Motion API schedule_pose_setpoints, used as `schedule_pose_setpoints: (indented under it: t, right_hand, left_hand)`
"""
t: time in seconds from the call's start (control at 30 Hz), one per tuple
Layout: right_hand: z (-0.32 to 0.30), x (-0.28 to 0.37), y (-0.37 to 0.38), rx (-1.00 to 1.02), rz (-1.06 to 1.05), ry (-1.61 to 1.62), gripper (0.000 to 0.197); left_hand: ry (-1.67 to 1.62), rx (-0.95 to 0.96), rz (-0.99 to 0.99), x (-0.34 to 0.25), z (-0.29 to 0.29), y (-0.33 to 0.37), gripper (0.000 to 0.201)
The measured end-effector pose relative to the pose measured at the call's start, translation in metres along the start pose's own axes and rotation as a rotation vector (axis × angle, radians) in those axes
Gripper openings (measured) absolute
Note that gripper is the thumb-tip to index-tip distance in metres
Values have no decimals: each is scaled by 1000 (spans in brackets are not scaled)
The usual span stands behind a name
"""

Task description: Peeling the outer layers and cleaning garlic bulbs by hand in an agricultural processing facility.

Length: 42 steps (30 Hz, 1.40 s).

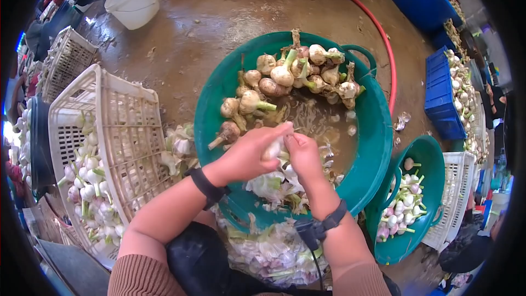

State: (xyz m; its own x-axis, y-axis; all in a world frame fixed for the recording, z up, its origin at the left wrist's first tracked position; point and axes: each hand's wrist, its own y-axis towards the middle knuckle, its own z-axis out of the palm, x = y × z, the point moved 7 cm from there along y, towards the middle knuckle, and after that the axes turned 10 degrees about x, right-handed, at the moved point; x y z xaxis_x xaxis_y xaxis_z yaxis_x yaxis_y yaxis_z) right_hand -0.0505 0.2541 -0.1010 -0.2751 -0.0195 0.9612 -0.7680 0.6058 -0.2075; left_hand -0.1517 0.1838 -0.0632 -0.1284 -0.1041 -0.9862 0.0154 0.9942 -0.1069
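Note:
Over a wide green tub (pixel 378 148), my left hand (pixel 249 153) is closed around a whitish garlic bulb (pixel 273 149), partly hidden by my fingers. My right hand (pixel 304 156) pinches at the bulb's far side, fingertips meeting those of the left. Unpeeled garlic bulbs (pixel 282 75) with brown roots and cut green stems are heaped along the tub's far side. Murky water with floating bits shows in the middle. Peeled garlic skins (pixel 268 186) lie below my hands inside the tub.
At left stands a white plastic crate (pixel 129 131) of cleaned garlic. A smaller green tub (pixel 435 186) with garlic is at right, near blue crates (pixel 441 96). A red hose (pixel 378 27) curves over the wet floor. A white bucket (pixel 134 3) stands far left. Skins pile up by my legs.

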Motion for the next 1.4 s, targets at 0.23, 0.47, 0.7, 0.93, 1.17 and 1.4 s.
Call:
schedule_pose_setpoints:
  t: [0.23,0.47,0.7,0.93,1.17,1.4]
  right_hand:
    - [-3,-20,-7,63,278,767,21]
    - [-13,57,-62,271,-356,484,30]
    - [-40,61,-32,29,-124,-217,50]
    - [-21,83,-28,-115,-364,-341,12]
    - [-58,20,-60,-25,-269,-1190,24]
    - [15,0,-20,162,287,909,58]
  left_hand:
    - [647,-118,406,-34,3,-7,29]
    - [-1366,-545,-274,56,-21,-14,18]
    - [-422,-511,-179,17,-31,-17,15]
    - [-128,-485,-74,-2,-26,-9,11]
    - [-1064,-539,-537,48,-19,-25,26]
    - [-795,-244,-614,26,3,-14,35]
